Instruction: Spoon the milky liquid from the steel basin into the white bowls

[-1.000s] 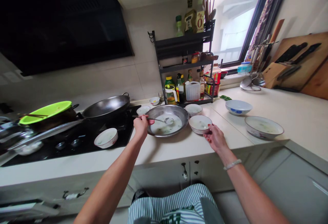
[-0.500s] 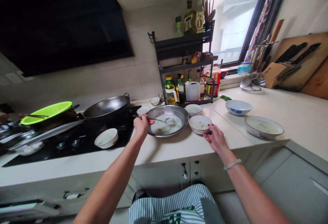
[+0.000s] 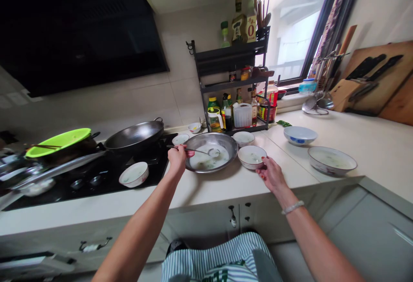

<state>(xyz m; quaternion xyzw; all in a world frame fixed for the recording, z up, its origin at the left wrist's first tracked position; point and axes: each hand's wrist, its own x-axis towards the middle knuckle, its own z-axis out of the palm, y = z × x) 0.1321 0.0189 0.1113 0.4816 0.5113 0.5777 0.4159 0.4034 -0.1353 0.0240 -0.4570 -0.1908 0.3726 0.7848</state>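
The left hand (image 3: 177,158) is clenched around the handle of a metal ladle (image 3: 206,151), whose cup hangs over the pale soup in the wide steel basin (image 3: 222,141) at the middle of the counter (image 3: 226,183). The fist covers the near part of the handle, so only a short stub shows to its left. Whether the cup touches the liquid cannot be told.

The right hand (image 3: 271,174) lies at the near right rim of a small white bowl (image 3: 252,156) just right of the basin, fingertips touching the rim. The hand hides the contact, so it is unclear whether it truly grips the bowl or only steadies it. A pale bracelet (image 3: 292,206) sits on that wrist.

Another small bowl (image 3: 243,137) stands just beyond, a blue-patterned bowl (image 3: 300,134) farther right, and a wide shallow bowl (image 3: 332,159) near the counter's right edge. On the dark stove to the left rest a wok (image 3: 134,135) and a small bowl (image 3: 134,173). A green lid (image 3: 58,141) covers a pot at far left, its contents unseen. The labels on the bottles in the black rack (image 3: 232,84) are too small to read. A striped apron (image 3: 222,260) is cut off at the bottom.
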